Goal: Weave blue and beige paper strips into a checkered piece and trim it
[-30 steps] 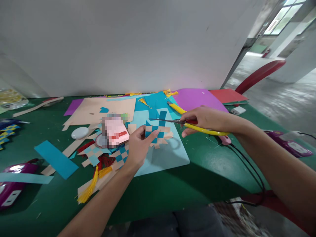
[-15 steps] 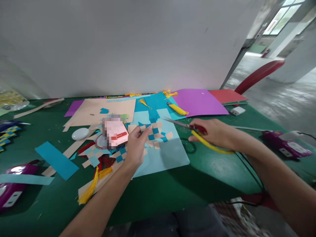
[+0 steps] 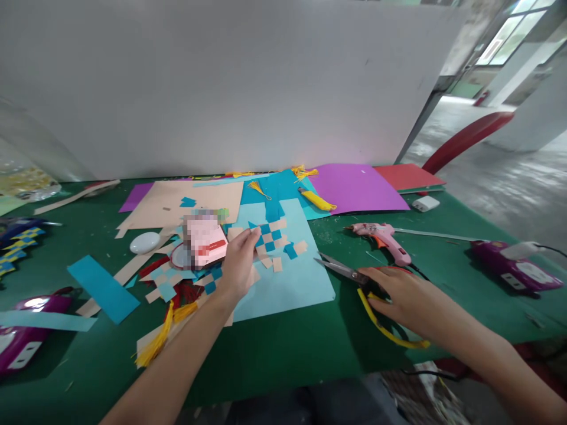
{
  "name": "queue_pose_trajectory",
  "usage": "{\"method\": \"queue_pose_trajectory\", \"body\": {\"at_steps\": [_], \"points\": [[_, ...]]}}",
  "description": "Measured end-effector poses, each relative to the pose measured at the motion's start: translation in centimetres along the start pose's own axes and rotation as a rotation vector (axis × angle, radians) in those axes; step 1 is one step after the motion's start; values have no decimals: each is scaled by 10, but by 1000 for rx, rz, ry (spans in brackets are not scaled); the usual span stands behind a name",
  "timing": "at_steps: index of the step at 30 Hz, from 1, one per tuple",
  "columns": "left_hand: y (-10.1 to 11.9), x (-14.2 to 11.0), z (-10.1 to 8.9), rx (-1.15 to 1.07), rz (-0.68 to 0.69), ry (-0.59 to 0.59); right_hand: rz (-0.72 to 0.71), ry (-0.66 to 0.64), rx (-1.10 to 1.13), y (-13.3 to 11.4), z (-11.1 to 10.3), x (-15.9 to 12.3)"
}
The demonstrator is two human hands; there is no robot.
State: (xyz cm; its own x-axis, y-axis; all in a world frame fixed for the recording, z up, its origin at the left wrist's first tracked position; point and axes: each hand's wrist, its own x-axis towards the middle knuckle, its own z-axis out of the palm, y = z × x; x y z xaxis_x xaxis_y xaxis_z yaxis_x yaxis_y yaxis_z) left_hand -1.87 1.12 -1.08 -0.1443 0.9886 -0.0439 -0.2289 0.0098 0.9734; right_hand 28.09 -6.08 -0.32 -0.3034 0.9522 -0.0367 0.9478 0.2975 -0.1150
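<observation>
With its fingers pinched together, my left hand (image 3: 241,260) holds the left edge of a blue and beige checkered woven paper piece (image 3: 271,236). That piece is over a light blue sheet (image 3: 287,295). Small beige and blue paper scraps (image 3: 290,250) lie beside it. At the right, my right hand (image 3: 394,289) is closed on the handles of a pair of scissors (image 3: 341,268), low at the tabletop. Their blades are apart and point left at the sheet's edge. A yellow curved strip (image 3: 376,321) runs under that hand. A pink glue gun (image 3: 381,236) lies just beyond it.
A phone (image 3: 208,239), tassels (image 3: 166,336) and woven pieces crowd the left of the green table (image 3: 283,366). A yellow cutter (image 3: 316,199) lies on coloured sheets at the back. Purple power strips (image 3: 514,268) stand at both sides. A pale board (image 3: 243,88) rises behind.
My right hand has moved down and toward me with the scissors, away from above the sheet. The glue gun now shows. My left hand still holds the woven piece.
</observation>
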Motion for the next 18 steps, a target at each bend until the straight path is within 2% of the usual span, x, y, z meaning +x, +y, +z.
{"method": "queue_pose_trajectory", "body": {"at_steps": [5,8,10,12,14,15,18], "points": [[1,1,-4,198,75,-5,41,-78,-133,1,-9,-6],[6,-4,-1,219,38,-96,67,-33,-132,-11,-22,0],[11,-10,3,266,22,-232,15,79,20,-23,-31,11],[14,-17,9,335,18,-368,-19,73,321,-37,-36,27],[15,-24,14,389,16,-452,-81,-93,637,-49,-35,45],[15,-26,15,409,20,-476,-99,-132,741,-53,-33,55],[13,-25,17,447,49,-480,-179,-217,905,-58,-25,78]]}}
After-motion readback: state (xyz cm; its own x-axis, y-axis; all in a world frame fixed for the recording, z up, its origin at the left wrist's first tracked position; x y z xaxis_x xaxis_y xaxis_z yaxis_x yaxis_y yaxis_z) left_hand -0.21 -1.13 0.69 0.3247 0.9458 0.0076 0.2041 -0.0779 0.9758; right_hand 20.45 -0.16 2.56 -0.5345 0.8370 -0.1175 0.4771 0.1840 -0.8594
